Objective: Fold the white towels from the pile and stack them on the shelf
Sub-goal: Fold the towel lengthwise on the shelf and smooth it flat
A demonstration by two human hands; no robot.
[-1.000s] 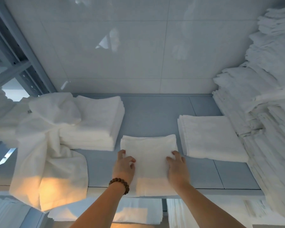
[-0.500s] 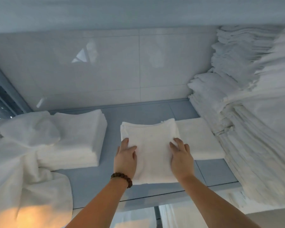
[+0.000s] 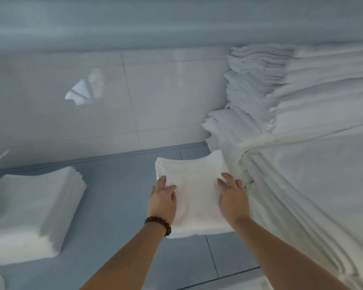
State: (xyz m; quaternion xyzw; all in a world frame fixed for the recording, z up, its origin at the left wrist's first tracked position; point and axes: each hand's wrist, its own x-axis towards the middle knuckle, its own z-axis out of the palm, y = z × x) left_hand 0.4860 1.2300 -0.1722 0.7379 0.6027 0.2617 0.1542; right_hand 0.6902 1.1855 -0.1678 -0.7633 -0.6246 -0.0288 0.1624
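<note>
Grasping the folded towel (image 3: 194,191) at its two side edges: left hand (image 3: 162,198) with thumb on top near the left edge, right hand (image 3: 233,196) the same at the right edge. Under-fingers hidden, so grip judged from the visible thumbs and curl only.

Located over the right part of the shelf (image 3: 117,208), just beside the tall stack (image 3: 302,168) of white towels, and above a seeming low stack (image 3: 197,234) peeking out at the near edge. Cannot tell: resting on it already, or hovering just above.

Probably the placing step. Several ways to go wrong from here.

First, brushing the right edge against the tall stack, very near the right hand. Appears to bulge toward the shelf centre, with many loose layers. A push or a snag there is likely to drag a layer out or start a slide.

Second, letting go too early or unevenly. Soft cloth, no stiffness. With one side released first, danger of sagging, of opening the fold, and of needing to fold again.

Third, setting down out of line with the low stack below. Crooked base, then a leaning pile later.

Fourth, pulling the fingers out carelessly from beneath: risk of shifting or wrinkling the top layer.

No danger seen for the other stack (image 3: 29,210) at the left, well apart.
</note>
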